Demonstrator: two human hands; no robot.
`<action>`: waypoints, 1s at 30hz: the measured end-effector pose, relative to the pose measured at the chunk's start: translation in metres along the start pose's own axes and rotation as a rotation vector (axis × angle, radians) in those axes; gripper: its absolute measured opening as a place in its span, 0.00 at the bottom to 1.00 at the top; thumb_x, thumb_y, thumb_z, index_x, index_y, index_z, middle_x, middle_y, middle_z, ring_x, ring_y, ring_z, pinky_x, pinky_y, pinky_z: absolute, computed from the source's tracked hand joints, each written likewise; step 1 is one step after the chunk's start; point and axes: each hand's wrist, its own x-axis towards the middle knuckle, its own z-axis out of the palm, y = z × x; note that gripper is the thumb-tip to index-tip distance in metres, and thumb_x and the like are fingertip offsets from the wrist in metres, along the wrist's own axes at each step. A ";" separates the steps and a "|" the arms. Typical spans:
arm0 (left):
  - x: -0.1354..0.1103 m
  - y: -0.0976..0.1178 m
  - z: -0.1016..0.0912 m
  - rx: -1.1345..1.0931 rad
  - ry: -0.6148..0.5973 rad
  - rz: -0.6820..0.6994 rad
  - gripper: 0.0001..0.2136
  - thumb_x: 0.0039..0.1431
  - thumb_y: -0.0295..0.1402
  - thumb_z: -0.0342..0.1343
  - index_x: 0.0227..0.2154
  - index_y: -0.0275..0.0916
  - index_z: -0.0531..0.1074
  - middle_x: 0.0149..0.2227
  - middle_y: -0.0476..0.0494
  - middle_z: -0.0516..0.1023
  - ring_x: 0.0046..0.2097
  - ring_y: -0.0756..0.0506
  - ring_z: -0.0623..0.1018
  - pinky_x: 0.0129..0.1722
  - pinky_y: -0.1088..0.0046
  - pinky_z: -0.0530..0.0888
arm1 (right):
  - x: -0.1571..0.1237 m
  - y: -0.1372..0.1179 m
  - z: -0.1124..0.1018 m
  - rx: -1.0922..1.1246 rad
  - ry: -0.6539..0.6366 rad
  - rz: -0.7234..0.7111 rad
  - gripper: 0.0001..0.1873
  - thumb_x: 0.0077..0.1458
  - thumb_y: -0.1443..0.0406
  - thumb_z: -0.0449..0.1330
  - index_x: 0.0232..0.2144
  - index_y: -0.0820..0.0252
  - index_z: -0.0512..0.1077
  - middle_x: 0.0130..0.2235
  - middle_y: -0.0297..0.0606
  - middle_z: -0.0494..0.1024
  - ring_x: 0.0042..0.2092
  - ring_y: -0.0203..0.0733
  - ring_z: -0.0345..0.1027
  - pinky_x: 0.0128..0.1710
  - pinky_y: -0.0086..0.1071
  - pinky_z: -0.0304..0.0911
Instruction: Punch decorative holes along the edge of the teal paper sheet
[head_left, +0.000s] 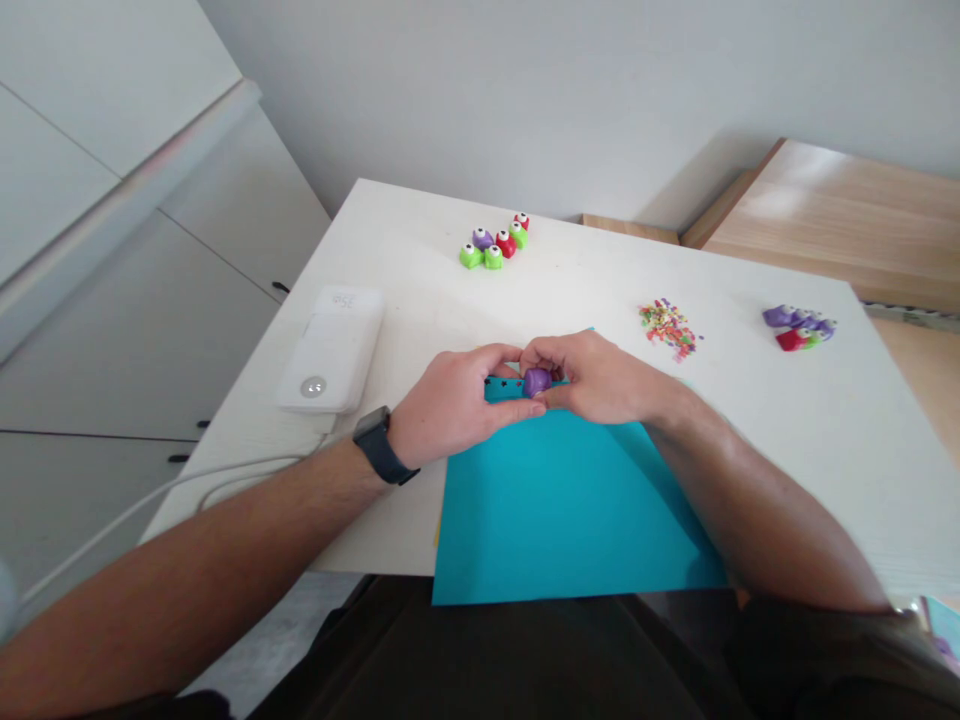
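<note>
A teal sheet of paper (570,505) lies on the white table (420,290) and hangs over its near edge. Small holes show along the sheet's far edge. A small purple paper punch (537,381) sits on that far edge. My right hand (600,378) is closed around the punch. My left hand (454,405), with a dark watch on the wrist, is curled beside it, its thumb and fingers pinching the paper's far edge next to the punch.
A cluster of green, red and purple punches (496,243) stands at the back. A pile of coloured paper bits (667,327) lies right of centre. More purple and red punches (799,327) sit far right. A white power bank (331,349) with a cable lies left.
</note>
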 end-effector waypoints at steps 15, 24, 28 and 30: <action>0.000 -0.002 0.002 -0.054 0.001 0.026 0.25 0.52 0.45 0.73 0.51 0.45 0.76 0.48 0.51 0.85 0.50 0.43 0.84 0.52 0.66 0.77 | 0.002 -0.001 0.003 -0.051 0.003 -0.009 0.07 0.52 0.69 0.63 0.37 0.58 0.75 0.35 0.32 0.80 0.37 0.38 0.70 0.36 0.30 0.57; 0.001 -0.003 0.004 -0.028 0.000 0.060 0.20 0.54 0.44 0.71 0.47 0.43 0.77 0.46 0.51 0.85 0.49 0.42 0.84 0.52 0.65 0.77 | 0.002 -0.004 0.007 -0.121 0.040 -0.001 0.07 0.51 0.70 0.63 0.36 0.59 0.74 0.36 0.34 0.80 0.37 0.39 0.70 0.36 0.31 0.56; 0.001 -0.001 0.003 -0.050 0.015 0.062 0.22 0.54 0.44 0.71 0.50 0.45 0.77 0.48 0.52 0.85 0.50 0.43 0.84 0.53 0.67 0.77 | 0.001 -0.002 0.004 -0.092 0.051 -0.006 0.08 0.52 0.69 0.63 0.37 0.59 0.74 0.36 0.33 0.79 0.37 0.39 0.70 0.36 0.31 0.56; 0.002 -0.001 0.002 -0.075 0.008 0.050 0.24 0.54 0.45 0.71 0.52 0.45 0.76 0.48 0.52 0.85 0.50 0.44 0.84 0.53 0.68 0.77 | 0.001 0.001 0.003 -0.057 0.045 -0.016 0.07 0.54 0.67 0.64 0.38 0.59 0.74 0.36 0.33 0.79 0.37 0.38 0.70 0.36 0.31 0.57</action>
